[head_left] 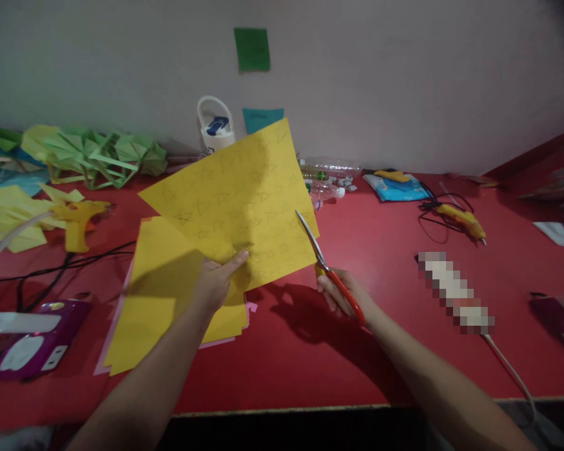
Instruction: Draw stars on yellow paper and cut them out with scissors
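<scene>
A yellow sheet of paper [225,194] with rows of small drawn stars is held up, tilted, by my left hand [216,279]. The thumb lies on its face at the lower edge; the other fingers are hidden behind. Red-handled scissors [345,294] sit in my right hand [341,291], fingers wrapped round the handle. One blade crosses the sheet's right edge near the lower corner; the other blade is out of sight, so I cannot tell how far it cuts in. Beneath the raised sheet lies a stack of yellow paper [160,300], with pink paper [108,351] under it.
At left are a yellow glue gun [78,219], a purple power box [42,341] and folded green paper shapes [108,153]. Plastic bottles [326,190] lie by the wall. Another glue gun [460,220] and a blue packet [395,186] rest at right on the red table [282,369].
</scene>
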The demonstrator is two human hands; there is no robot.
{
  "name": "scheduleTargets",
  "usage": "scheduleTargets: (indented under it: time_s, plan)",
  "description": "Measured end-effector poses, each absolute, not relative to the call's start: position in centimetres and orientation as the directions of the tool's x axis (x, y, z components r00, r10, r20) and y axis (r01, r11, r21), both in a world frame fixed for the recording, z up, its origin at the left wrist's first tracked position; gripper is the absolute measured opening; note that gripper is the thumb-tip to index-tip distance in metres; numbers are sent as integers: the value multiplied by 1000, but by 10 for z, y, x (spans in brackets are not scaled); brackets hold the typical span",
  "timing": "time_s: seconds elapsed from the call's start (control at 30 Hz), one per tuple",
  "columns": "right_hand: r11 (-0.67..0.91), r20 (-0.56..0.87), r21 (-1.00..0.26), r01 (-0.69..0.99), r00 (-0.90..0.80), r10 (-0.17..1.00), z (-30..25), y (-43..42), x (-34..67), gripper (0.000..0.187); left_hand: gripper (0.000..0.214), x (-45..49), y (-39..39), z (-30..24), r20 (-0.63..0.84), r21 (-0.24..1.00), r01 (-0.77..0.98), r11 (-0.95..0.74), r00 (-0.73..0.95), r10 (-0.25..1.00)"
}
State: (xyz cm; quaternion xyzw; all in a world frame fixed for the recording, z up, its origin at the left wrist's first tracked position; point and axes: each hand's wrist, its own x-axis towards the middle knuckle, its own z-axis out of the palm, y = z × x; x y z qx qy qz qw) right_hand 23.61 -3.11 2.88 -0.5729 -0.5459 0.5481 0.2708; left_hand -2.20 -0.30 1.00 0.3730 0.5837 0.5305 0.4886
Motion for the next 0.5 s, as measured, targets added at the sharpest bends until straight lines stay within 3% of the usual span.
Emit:
scheduleTargets:
  time_s: [0.5]
  plan:
    - [-169, -253, -937, 305, -261, 932, 24, -31, 238, 41, 35, -13, -4, 22, -289, 955, -131, 268, -190, 938]
